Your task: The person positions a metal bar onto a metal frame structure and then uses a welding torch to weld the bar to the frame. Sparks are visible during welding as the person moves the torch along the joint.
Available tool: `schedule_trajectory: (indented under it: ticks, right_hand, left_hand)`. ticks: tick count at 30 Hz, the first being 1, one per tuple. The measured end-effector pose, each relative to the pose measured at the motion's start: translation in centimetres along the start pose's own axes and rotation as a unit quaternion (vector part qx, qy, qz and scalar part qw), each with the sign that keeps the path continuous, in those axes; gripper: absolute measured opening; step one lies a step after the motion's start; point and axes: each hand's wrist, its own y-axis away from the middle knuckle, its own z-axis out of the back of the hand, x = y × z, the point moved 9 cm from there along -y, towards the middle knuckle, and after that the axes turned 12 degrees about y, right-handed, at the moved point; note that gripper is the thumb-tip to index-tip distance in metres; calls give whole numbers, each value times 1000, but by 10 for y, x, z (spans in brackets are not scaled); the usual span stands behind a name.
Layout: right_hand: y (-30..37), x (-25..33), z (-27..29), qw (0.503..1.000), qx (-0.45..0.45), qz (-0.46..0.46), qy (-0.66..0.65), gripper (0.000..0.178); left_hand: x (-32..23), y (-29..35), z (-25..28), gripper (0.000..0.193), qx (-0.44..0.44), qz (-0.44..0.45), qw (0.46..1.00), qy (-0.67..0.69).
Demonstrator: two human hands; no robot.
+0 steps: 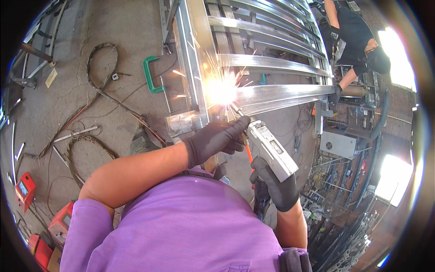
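My right hand (282,190), in a black glove, is closed around the handle of a silver, box-bodied welding gun (273,152). My left hand (213,141), gloved too, has its fingers closed at the gun's front neck. A glaring arc with flying sparks (222,88) burns at the nozzle and hides the joint itself. That joint is where the nearest crossbar (285,94) of a metal frame meets the long side rail (202,41). An orange-red hose or cable (249,154) hangs beneath the gun, between my hands.
A green C-clamp (148,75) is left of the rail. Cables (97,90) loop over the concrete floor. Red machines (26,190) stand lower left. At right, a co-worker in dark clothes (355,38) has a gloved hand (335,94) at the frame's far end, near a grey cabinet (337,144).
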Motion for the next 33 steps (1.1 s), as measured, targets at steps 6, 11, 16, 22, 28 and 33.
schedule_trajectory:
  ticks: [6, 11, 16, 22, 28, 33]
  right_hand:
    - [3, -3, 1, 1000, 2, -15, -2, 29]
    - [3, -4, 0, 1000, -7, -8, 5, 25]
    - [5, -9, 0, 1000, -6, 19, -10, 23]
    - [8, -10, 0, 1000, 0, 12, 17, 23]
    - [11, -12, -2, 1000, 3, 5, 15, 21]
    - [10, -13, -2, 999, 2, -5, 32, 20]
  left_hand:
    - [3, -1, -1, 86, 3, 4, 1000, -3]
    - [4, -1, -1, 87, 13, 10, 1000, -12]
    - [8, -1, -2, 90, 8, 23, 1000, -19]
    - [11, 0, -4, 89, 16, 25, 999, -20]
    - [13, 2, -5, 86, 22, 25, 999, -19]
    - [18, -1, -5, 77, 12, 5, 1000, 29]
